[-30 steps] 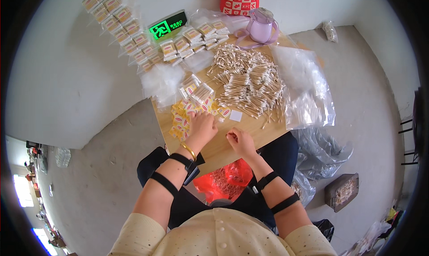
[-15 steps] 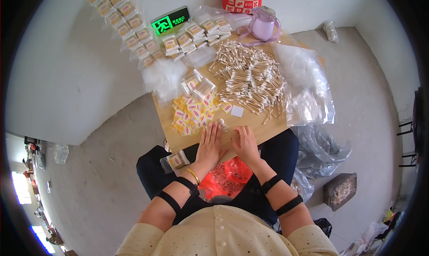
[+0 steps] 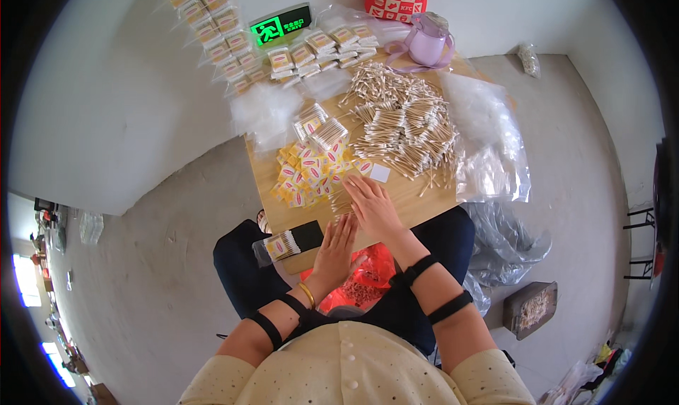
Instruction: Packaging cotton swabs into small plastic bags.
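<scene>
A small row of cotton swabs (image 3: 340, 203) lies on the table (image 3: 417, 200) between my two hands. My left hand (image 3: 334, 253) is flat, fingers stretched out, its tips at the near ends of the swabs. Across their far ends rests my right hand (image 3: 375, 210), its fingers extended too. Just beyond are a heap of yellow-and-white printed cards (image 3: 309, 173) and a blank white card (image 3: 380, 173). Farther back spreads a large pile of loose swabs (image 3: 407, 132). Beside my left hand, a bagged swab pack (image 3: 281, 245) sits against a black block (image 3: 307, 235) at the table's edge.
Filled swab packs (image 3: 322, 44) line the back below a green-lit sign (image 3: 281, 25). Clear plastic bags (image 3: 488, 136) cover the right side, near a lilac jug (image 3: 428, 43) and red bag (image 3: 397, 0). A red plastic bag (image 3: 378, 263) hangs at my lap; a bin (image 3: 530, 310) stands right.
My right hand has moved left and forward onto the far ends of the swabs. My left hand has drawn back toward me, uncovering the swabs. The whole view has shifted slightly.
</scene>
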{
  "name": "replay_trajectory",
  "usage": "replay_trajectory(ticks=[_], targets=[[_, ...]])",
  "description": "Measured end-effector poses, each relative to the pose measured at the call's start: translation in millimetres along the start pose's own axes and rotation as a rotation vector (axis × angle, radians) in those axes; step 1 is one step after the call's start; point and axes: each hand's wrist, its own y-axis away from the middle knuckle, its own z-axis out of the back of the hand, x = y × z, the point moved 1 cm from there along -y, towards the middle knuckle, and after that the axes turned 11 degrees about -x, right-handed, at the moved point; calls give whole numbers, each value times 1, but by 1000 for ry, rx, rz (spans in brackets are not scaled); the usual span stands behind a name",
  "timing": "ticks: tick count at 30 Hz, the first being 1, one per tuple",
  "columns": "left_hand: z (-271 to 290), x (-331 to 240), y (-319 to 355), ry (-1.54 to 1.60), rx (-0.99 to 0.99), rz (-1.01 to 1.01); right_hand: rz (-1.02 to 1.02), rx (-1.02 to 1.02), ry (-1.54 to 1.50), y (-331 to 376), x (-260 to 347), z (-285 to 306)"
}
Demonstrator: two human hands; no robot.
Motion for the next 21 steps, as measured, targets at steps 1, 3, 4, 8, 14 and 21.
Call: replay_trajectory(ticks=[1,3,4,8,14,21], targets=[[0,1,2,-1,-2,8,37,20,57,-4,0,-5],[-2,1,4,42,-41,18,59,32,79,-3,-1,-9],[-1,2,2,44,-44,28,78,44,100,-1,-2,-11],[-1,15,-20,-18,-62,68,100,82,135,24,-1,-5],[-6,20,-26,23,-37,81,-73,129,20,35,1,20],[-2,20,-12,49,9,27,-224,-68,-73,42,-8,23]])
